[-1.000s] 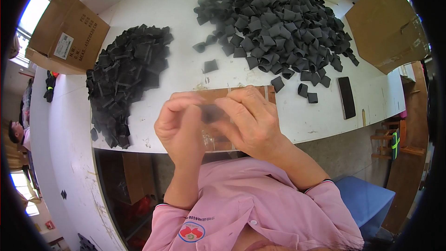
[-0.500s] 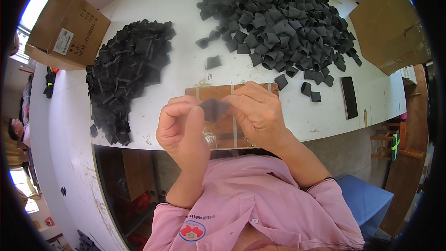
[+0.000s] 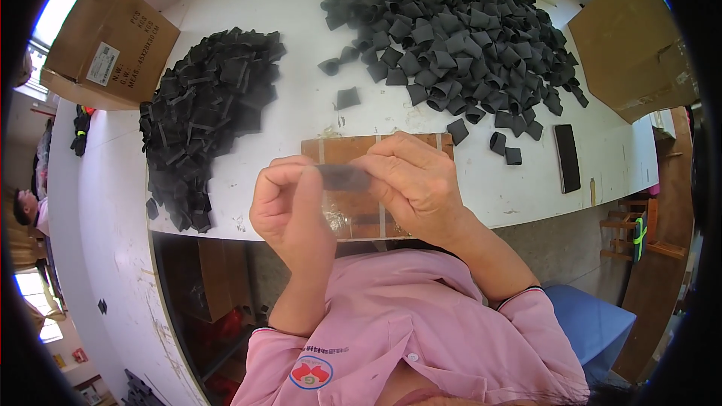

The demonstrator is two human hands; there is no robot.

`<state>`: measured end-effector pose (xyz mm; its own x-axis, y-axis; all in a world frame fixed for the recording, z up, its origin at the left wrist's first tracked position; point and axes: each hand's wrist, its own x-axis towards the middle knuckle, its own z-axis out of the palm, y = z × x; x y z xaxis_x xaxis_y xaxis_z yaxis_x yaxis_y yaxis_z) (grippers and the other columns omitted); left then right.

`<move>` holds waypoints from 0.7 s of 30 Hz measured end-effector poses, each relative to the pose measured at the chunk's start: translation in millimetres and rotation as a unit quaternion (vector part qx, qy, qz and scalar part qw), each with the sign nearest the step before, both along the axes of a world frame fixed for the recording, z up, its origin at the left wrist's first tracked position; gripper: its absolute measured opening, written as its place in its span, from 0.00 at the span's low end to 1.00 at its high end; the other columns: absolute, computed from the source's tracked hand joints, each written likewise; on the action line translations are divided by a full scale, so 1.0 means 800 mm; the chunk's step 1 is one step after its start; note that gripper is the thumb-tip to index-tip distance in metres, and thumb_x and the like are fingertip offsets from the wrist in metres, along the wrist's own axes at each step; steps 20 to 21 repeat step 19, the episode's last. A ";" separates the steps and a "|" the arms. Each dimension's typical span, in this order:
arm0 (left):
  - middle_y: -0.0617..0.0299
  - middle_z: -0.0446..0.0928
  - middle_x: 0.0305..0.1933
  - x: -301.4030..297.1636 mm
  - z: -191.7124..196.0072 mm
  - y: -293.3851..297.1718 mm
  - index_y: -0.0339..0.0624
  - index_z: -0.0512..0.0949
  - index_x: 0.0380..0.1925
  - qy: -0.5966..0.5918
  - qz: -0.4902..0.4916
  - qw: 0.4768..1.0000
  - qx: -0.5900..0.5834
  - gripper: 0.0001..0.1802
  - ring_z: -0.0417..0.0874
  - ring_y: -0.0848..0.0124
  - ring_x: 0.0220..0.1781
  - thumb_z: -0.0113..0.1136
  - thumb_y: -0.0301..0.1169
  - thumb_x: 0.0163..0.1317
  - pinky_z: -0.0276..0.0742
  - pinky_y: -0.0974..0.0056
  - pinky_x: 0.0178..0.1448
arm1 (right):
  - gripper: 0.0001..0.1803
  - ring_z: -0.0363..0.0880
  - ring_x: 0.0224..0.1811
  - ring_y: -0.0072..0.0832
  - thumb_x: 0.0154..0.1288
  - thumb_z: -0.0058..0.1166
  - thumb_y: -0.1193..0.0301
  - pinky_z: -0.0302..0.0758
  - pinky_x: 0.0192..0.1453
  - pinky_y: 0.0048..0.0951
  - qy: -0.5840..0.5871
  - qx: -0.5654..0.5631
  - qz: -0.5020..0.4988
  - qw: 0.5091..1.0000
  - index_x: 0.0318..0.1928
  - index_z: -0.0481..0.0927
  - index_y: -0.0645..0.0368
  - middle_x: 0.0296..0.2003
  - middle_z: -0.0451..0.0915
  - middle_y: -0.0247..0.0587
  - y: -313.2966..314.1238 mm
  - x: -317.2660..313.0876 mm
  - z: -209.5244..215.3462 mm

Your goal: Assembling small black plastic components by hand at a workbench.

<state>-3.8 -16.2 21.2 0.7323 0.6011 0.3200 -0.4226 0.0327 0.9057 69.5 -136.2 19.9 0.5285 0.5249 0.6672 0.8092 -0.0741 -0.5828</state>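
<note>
A small dark grey fabric piece [image 3: 340,177] is stretched between my two hands, slightly blurred. My left hand [image 3: 289,199] pinches its left end between thumb and fingers. At its right end my right hand [image 3: 414,180] grips it the same way, fingertips pressed together. Both hands are above a brown board [image 3: 353,149] with light stripes, at the table's near edge. A pile of dark grey fabric tubes [image 3: 459,37] covers the far right of the table. Flatter black pieces [image 3: 210,105] are heaped at the left. One loose grey piece [image 3: 347,98] lies just beyond the board.
Cardboard boxes stand at the far left [image 3: 113,41] and far right [image 3: 632,45]. A black phone [image 3: 567,158] lies near the table's right side. A blue-covered seat [image 3: 590,323] is at the lower right, and another person [image 3: 30,207] shows at the left edge.
Between my hands the fabric piece has gone from a folded-out diamond shape to a flatter, wider strip. My hands have shifted only slightly; the piles look unchanged.
</note>
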 end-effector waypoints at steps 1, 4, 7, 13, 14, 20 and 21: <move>0.57 0.72 0.31 -0.002 -0.003 0.003 0.34 0.70 0.26 -0.006 0.003 0.999 -0.047 0.04 0.68 0.76 0.33 0.52 0.23 0.57 0.63 0.72 0.43 | 0.19 0.74 0.26 0.29 0.41 0.61 0.78 0.71 0.27 0.24 0.001 0.000 0.001 1.000 0.39 0.75 0.64 0.27 0.74 0.40 0.002 -0.002 0.003; 0.57 0.72 0.31 -0.003 -0.006 0.002 0.34 0.69 0.26 -0.004 -0.013 0.998 -0.054 0.04 0.69 0.75 0.33 0.51 0.23 0.57 0.63 0.72 0.43 | 0.18 0.74 0.27 0.30 0.42 0.60 0.78 0.71 0.27 0.24 0.033 -0.018 -0.028 0.999 0.39 0.76 0.64 0.27 0.75 0.41 0.004 -0.011 0.023; 0.56 0.72 0.31 -0.001 -0.001 -0.001 0.34 0.69 0.26 -0.015 -0.003 1.000 -0.022 0.04 0.69 0.75 0.33 0.53 0.22 0.56 0.64 0.72 0.43 | 0.19 0.74 0.28 0.32 0.39 0.61 0.75 0.72 0.27 0.26 -0.016 -0.015 -0.051 0.998 0.37 0.76 0.61 0.28 0.74 0.39 0.001 -0.013 0.031; 0.58 0.72 0.32 0.001 0.003 -0.003 0.35 0.69 0.25 -0.025 -0.009 0.997 0.069 0.03 0.69 0.76 0.33 0.54 0.20 0.54 0.65 0.73 0.41 | 0.14 0.73 0.26 0.31 0.43 0.61 0.74 0.71 0.27 0.26 0.015 0.017 -0.030 0.999 0.34 0.77 0.62 0.28 0.73 0.39 0.000 -0.002 0.008; 0.60 0.72 0.33 -0.001 0.002 -0.001 0.37 0.70 0.25 -0.020 -0.028 0.998 0.052 0.04 0.70 0.77 0.34 0.53 0.18 0.54 0.65 0.74 0.39 | 0.13 0.73 0.26 0.31 0.43 0.61 0.75 0.71 0.27 0.26 0.055 0.018 -0.007 0.998 0.33 0.77 0.62 0.28 0.73 0.39 0.001 -0.001 0.004; 0.56 0.71 0.30 -0.006 -0.009 0.011 0.35 0.70 0.26 -0.022 -0.026 0.994 -0.107 0.06 0.68 0.72 0.34 0.53 0.26 0.57 0.63 0.69 0.47 | 0.11 0.75 0.26 0.29 0.48 0.58 0.77 0.71 0.28 0.24 0.018 0.011 -0.009 1.000 0.35 0.78 0.62 0.30 0.76 0.40 0.009 -0.004 0.012; 0.56 0.71 0.30 -0.006 -0.009 0.011 0.35 0.70 0.26 -0.022 -0.026 0.994 -0.107 0.06 0.68 0.72 0.34 0.53 0.26 0.57 0.63 0.69 0.47 | 0.11 0.75 0.26 0.29 0.48 0.58 0.77 0.71 0.28 0.24 0.018 0.011 -0.009 1.000 0.35 0.78 0.62 0.30 0.76 0.40 0.009 -0.004 0.012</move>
